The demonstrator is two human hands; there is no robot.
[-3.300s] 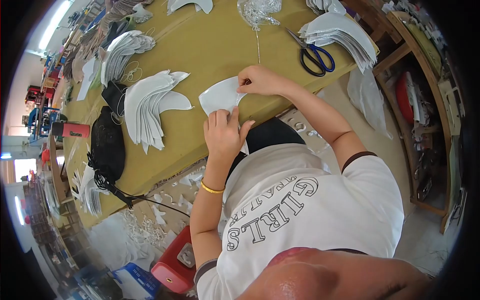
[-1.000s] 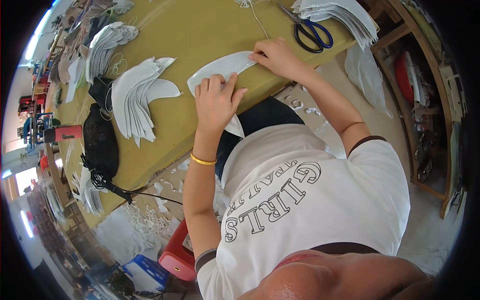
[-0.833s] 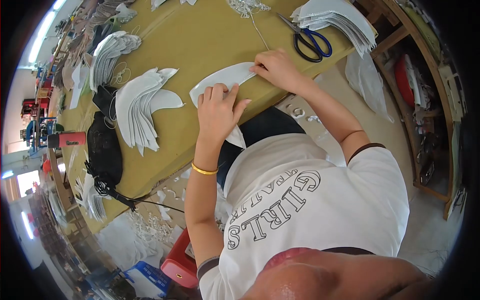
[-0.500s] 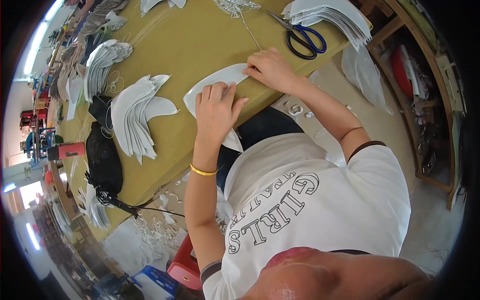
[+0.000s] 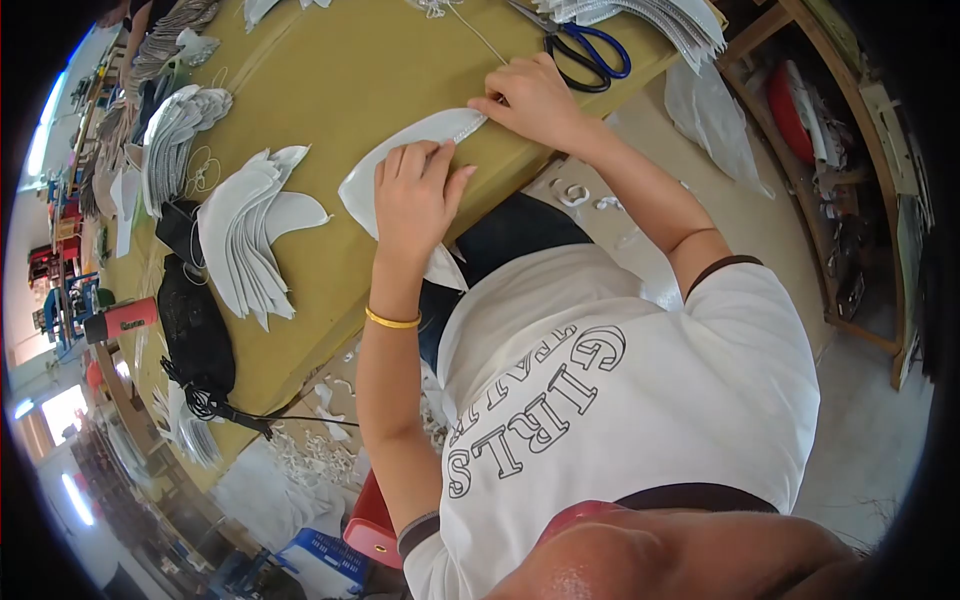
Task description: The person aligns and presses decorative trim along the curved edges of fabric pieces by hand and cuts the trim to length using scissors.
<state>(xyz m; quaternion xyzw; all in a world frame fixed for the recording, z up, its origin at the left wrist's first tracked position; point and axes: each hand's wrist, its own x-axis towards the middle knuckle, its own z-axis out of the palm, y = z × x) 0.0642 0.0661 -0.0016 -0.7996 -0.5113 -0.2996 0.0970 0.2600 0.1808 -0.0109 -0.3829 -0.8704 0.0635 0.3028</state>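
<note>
While the white piece is laid on the near edge of the yellow surface, its far part is held down by the left hand, palm down, half open, fingers slightly bent and thumb apart; nothing is seen gripped by it. In the head view, a sparkly strip is seen along the near edge between the hands, its upper end pinched by the closed fingers of the right hand. Whether the piece's corner is pinched too cannot be told. The stretch under the left hand is hidden; the outer curved edge looks plain, so the edging is judged only partly done. The strand near the right hand looks uncut. Scissors are left unheld beyond that hand. White pieces are stacked at the left and upper right.
</note>
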